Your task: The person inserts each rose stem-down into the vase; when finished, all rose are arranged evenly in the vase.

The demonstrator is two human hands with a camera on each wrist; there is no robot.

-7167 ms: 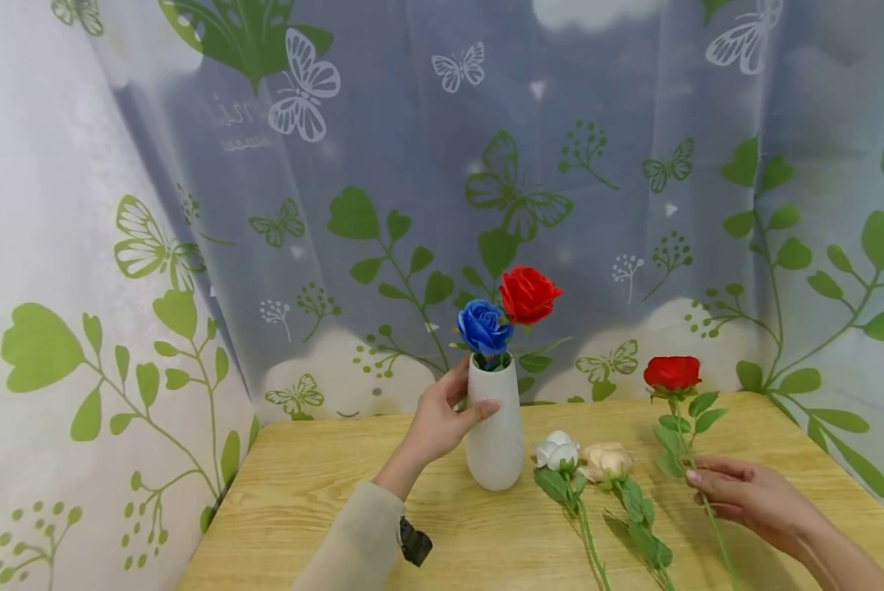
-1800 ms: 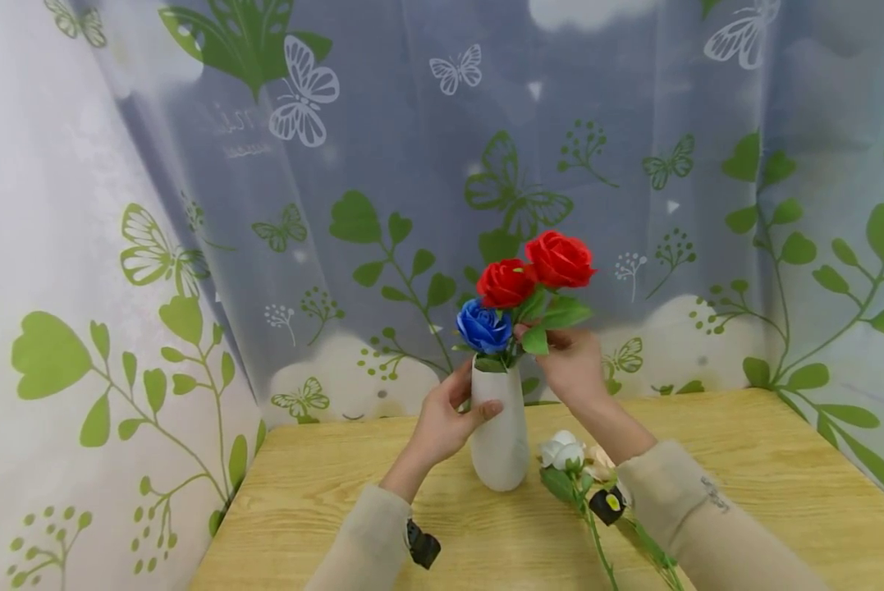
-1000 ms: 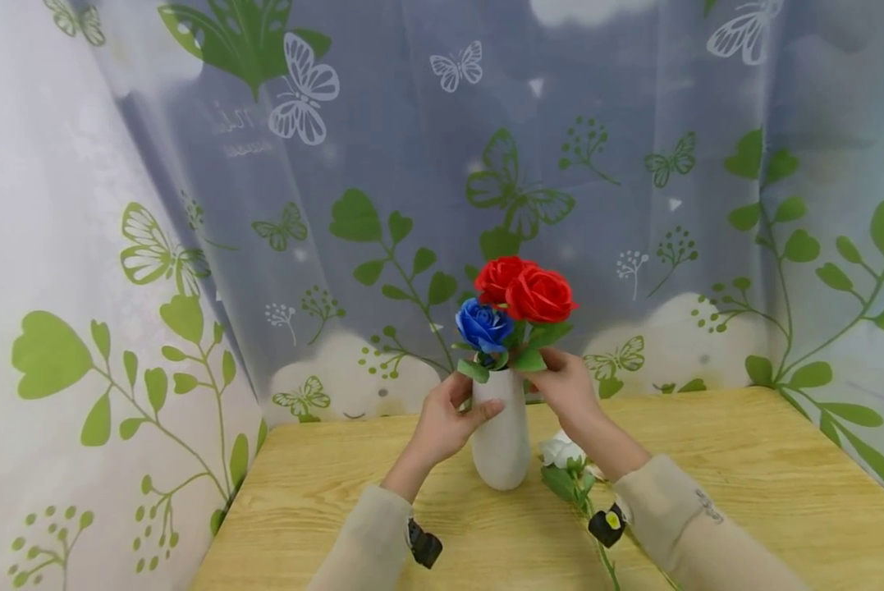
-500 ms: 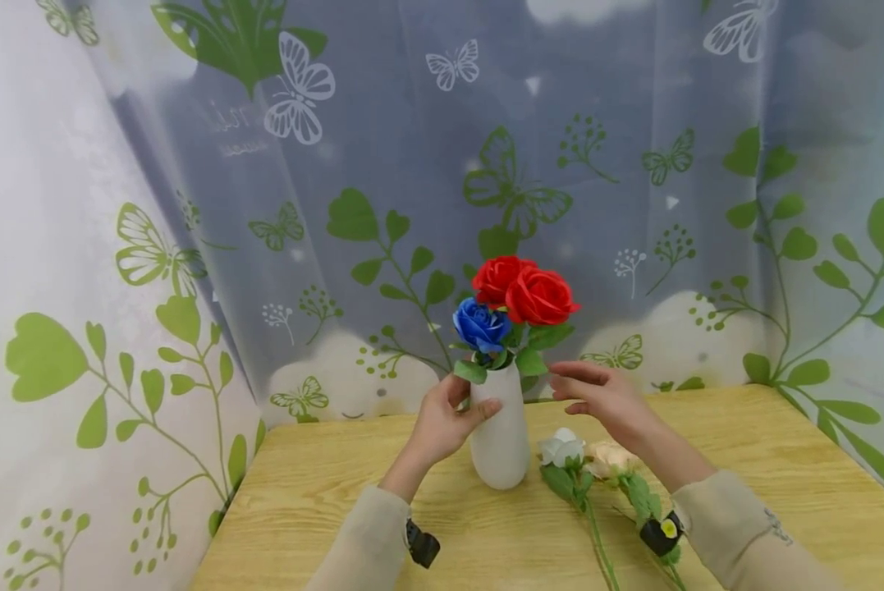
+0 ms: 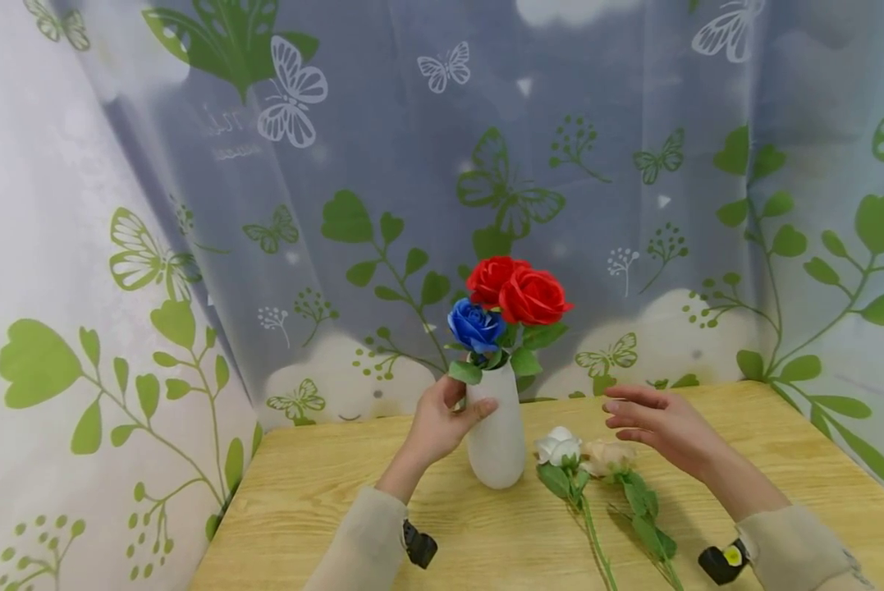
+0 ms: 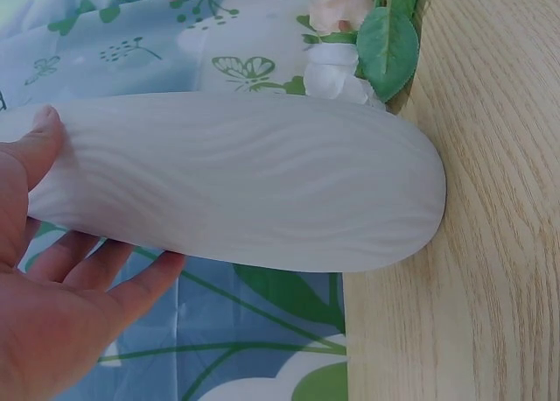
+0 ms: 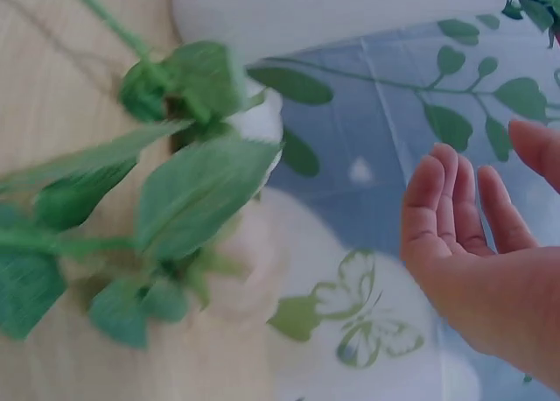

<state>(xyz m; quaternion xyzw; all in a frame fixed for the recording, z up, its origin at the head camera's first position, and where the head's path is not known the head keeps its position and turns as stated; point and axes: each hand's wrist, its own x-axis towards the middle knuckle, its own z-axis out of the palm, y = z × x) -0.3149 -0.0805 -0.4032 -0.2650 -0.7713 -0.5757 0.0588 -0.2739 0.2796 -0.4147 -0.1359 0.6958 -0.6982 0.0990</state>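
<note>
Tabletop (image 5: pixel 316 468): two roses (image 5: pixel 558 446), three roses (image 5: pixel 536 297) in one vase (image 5: pixel 496 447), left grip (image 5: pixel 440 420) round it, right grip (image 5: pixel 656 423) spread.

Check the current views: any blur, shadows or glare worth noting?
Head: fairly evenly lit, mostly clear, soft shadows on the yellow wood-grain tabletop; left wrist: tall white wavy-textured vase dim but readable, no harsh glare; right wrist: pale-peach layered-petal rose softly blurred, thin shadow on the tabletop.
</note>
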